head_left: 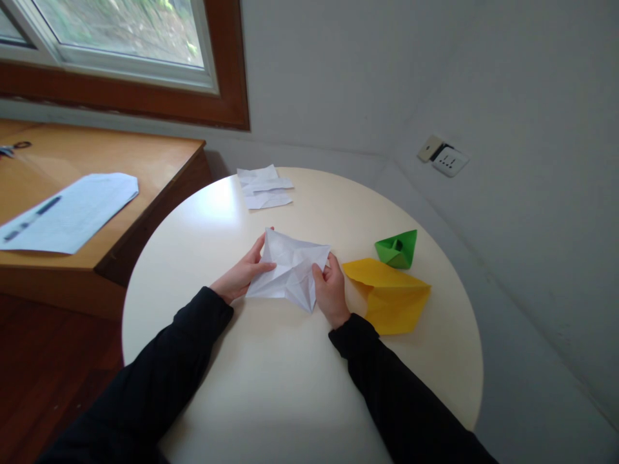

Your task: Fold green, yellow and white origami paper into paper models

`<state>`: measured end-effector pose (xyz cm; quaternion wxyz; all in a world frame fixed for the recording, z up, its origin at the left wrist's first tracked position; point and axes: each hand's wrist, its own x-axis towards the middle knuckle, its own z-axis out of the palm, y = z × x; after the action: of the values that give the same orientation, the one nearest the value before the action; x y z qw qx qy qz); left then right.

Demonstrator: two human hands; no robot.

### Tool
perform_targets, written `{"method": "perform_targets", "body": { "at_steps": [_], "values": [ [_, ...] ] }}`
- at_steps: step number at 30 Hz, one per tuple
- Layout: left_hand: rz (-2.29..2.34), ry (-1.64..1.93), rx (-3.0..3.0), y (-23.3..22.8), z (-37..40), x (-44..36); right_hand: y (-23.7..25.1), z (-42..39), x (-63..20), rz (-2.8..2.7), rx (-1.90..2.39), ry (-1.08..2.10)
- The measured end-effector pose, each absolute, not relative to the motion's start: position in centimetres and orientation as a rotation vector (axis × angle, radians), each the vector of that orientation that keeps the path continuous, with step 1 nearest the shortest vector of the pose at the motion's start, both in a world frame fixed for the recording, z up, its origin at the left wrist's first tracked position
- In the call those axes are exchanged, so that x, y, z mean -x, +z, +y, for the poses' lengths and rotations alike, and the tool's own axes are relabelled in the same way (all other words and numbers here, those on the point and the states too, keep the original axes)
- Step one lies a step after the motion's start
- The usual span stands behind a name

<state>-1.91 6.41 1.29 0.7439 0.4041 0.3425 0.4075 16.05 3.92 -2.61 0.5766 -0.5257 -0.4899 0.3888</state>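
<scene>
A creased white sheet of paper is held between my two hands over the middle of the round table. Its folds spread out from the centre and its corners stick out unevenly. My left hand grips the left edge, thumb on top and fingers behind. On the opposite edge, my right hand pinches the paper with its thumb on the face. Just right of that hand lies a folded yellow paper. Behind the yellow paper sits a green folded paper boat.
Several white paper pieces lie at the far edge of the round white table. To the left, a wooden desk bears papers, a dark pen and scissors. A wall with a socket stands at the right.
</scene>
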Motion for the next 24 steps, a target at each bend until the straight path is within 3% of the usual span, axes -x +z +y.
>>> {"method": "perform_targets", "body": {
  "at_steps": [24],
  "values": [
    [0.772,0.982,-0.804,1.17,6.83,2.17,-2.44,3.68,-16.25,-1.142,1.293,0.908]
  ]
}}
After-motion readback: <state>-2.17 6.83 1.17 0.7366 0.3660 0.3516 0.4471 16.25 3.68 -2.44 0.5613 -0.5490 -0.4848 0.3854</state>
